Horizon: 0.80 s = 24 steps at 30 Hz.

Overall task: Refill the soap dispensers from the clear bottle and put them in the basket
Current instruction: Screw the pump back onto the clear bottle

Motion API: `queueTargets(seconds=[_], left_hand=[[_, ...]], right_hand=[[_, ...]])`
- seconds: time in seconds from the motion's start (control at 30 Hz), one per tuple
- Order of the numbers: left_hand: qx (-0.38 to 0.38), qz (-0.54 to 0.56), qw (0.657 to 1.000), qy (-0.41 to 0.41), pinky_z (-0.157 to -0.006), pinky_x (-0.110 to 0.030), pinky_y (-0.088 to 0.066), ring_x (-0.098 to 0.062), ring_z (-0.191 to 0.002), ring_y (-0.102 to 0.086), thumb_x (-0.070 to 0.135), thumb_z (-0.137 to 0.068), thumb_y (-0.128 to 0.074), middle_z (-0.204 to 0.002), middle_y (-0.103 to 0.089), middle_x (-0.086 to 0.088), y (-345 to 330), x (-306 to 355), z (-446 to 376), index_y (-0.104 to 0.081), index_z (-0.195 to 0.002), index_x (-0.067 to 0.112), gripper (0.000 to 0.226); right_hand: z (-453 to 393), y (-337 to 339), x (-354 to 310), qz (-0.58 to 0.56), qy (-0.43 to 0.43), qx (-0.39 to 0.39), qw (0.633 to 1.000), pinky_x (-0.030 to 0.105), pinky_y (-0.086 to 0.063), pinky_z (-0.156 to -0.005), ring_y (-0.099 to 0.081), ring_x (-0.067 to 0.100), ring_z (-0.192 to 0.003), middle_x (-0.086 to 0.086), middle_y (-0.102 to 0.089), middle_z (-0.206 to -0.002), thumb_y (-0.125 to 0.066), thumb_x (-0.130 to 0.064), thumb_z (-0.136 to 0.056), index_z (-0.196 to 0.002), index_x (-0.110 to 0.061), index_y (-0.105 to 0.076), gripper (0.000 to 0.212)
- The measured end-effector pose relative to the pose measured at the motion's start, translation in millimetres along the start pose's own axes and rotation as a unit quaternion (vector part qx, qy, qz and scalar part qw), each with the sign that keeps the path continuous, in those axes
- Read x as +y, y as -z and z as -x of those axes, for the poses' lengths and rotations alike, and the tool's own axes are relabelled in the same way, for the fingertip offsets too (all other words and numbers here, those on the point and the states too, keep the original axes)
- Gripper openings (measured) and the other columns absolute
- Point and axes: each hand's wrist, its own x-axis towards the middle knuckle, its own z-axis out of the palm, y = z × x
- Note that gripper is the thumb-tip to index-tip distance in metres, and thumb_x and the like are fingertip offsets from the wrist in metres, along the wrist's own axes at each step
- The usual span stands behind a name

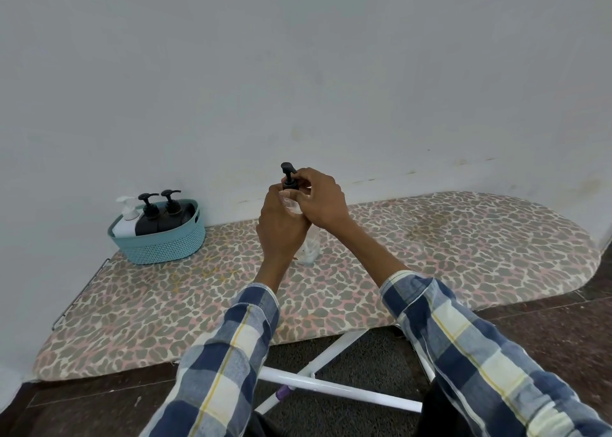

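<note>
1. Hands: my left hand (281,224) wraps the body of a clear plastic pump bottle (292,204), held upright above the leopard-print ironing board (430,254). My right hand (319,198) curls over the bottle's shoulder, fingertips pinching the collar of the black pump head (288,175).
2. Step in hand: I judge the pump is being screwed on or off; which direction, I cannot tell.
3. Location of remaining items: a second clear container (309,251) stands on the board directly below my hands, largely hidden by the left wrist. One white pump dispenser (127,219) and two black pump dispensers (160,216) stand upright in the teal woven plastic basket (159,248) at the board's left end, against the wall.
4. Hazard, cross-threading: a tilted collar would seat badly and leak soap later.
5. Hazard, slip: soap residue on the clear wall could let the bottle rotate or drop from the left grip.
6. Hazard, collision: lowering the held bottle blind could tip the container beneath.
7. Hazard, support: the padded cover is soft; a narrow base set down carelessly may topple.
</note>
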Motion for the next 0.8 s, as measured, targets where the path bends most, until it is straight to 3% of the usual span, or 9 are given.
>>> queueTargets(seconds=[0.13,0.27,0.33,0.57,0.8], left_hand=[[0.025,-0.030,0.999,-0.010,-0.066,-0.034,-0.045,-0.020,-0.087,-0.068,0.044,-0.093,-0.057,-0.110,-0.071,0.004,-4.1,1.8,2.0,-0.055,-0.125,0.021,0.039],[0.048,-0.060,0.996,-0.037,-0.064,-0.035,-0.047,-0.028,-0.090,-0.071,0.029,-0.104,-0.062,-0.120,-0.069,-0.004,-10.8,-0.9,4.8,-0.054,-0.130,0.015,0.030],[0.051,-0.066,0.996,-0.036,-0.066,-0.036,-0.048,-0.029,-0.093,-0.072,0.030,-0.105,-0.061,-0.122,-0.069,-0.005,-10.1,-0.7,5.2,-0.054,-0.131,0.014,0.032],[0.039,-0.062,0.997,-0.025,-0.068,-0.038,-0.049,-0.027,-0.095,-0.071,0.029,-0.102,-0.065,-0.122,-0.068,-0.003,-8.3,-3.8,4.1,-0.053,-0.132,0.018,0.034],[0.037,-0.062,0.997,-0.024,-0.069,-0.037,-0.049,-0.029,-0.092,-0.072,0.028,-0.101,-0.067,-0.123,-0.068,-0.006,-7.6,-1.8,6.5,-0.053,-0.132,0.015,0.036]], right_hand=[[8.1,-5.4,3.2,-0.003,0.037,0.034,0.999,0.035,-0.055,-0.098,-0.073,0.005,-0.107,-0.016,-0.076,-0.114,-0.075,-0.030,-0.095,-0.123,-0.023,-0.065,0.030],[19.9,-14.5,9.4,-0.019,0.103,0.094,0.990,0.032,-0.056,-0.083,-0.076,0.011,-0.099,-0.007,-0.077,-0.110,-0.070,-0.027,-0.099,-0.132,-0.019,-0.035,0.049],[19.6,-16.7,9.9,-0.017,0.110,0.100,0.989,0.033,-0.056,-0.080,-0.076,0.015,-0.096,-0.004,-0.077,-0.109,-0.069,-0.027,-0.100,-0.130,-0.021,-0.030,0.050],[19.4,-10.3,3.0,0.023,0.148,0.067,0.986,0.028,-0.044,-0.071,-0.071,0.019,-0.086,-0.002,-0.077,-0.104,-0.064,-0.019,-0.103,-0.124,-0.032,-0.034,0.038],[24.5,-8.2,-0.2,0.067,0.190,0.067,0.977,0.041,-0.057,-0.074,-0.066,0.022,-0.081,-0.001,-0.073,-0.102,-0.058,-0.015,-0.105,-0.126,-0.030,-0.039,0.032]])
